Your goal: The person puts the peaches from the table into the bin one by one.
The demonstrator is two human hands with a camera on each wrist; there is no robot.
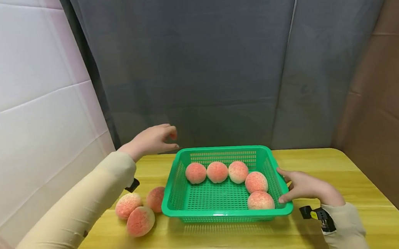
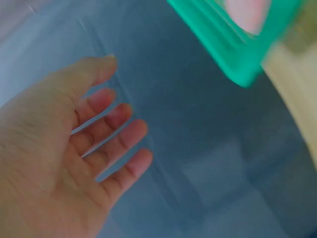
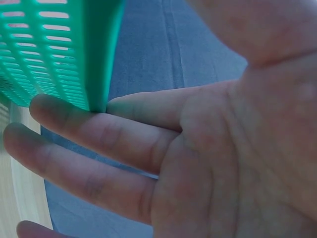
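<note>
A green plastic basket with slotted walls stands on the table and holds several pink peaches, in a row along its back and down its right side. My right hand holds the basket's right rim, thumb and index finger over the edge; in the right wrist view other fingers reach along the outside of the wall. My left hand hovers above and beyond the basket's back left corner, apart from it. Its fingers are loosely bent with nothing between them.
Three more peaches lie close together on the wooden table, left of the basket and below the left forearm. A grey curtain hangs behind the table, with a white sheet at left and a brown one at right.
</note>
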